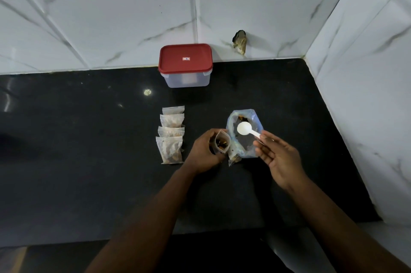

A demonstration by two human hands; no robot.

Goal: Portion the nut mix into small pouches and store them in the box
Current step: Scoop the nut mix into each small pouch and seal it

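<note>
- One small pouch [222, 142] stands open near the middle of the black bench [89, 161]. It has brown nuts inside, and its mouth points up.
- The left hand [205, 150] reaches in from below with the arm stretched forward. It wraps round the small pouch from the left side, with the fingers [210, 137] curled tight round it.
- The right hand [278, 157] comes in from the lower right with the palm turned toward the left hand. The thumb and first finger pinch the end of a white spoon [245, 129]. The other fingers lie nearly straight and loose.
- The round bowl of the spoon faces up and hangs over the open mouth of the big bag [255, 126]. This bag holds the nut mix and sits just to the right of the small pouch.
- Four filled pouches [171, 137] lie in a row to the left of the left hand, each one partly over the next.
- The box [186, 79] stands at the back of the bench against the wall [111, 17], well apart from both hands. Its red lid [185, 58] is on.
- The wall has white tiles with grey streaks.
- A dark lump [240, 41] sticks to the wall to the right of the box. I cannot tell what it is.
</note>
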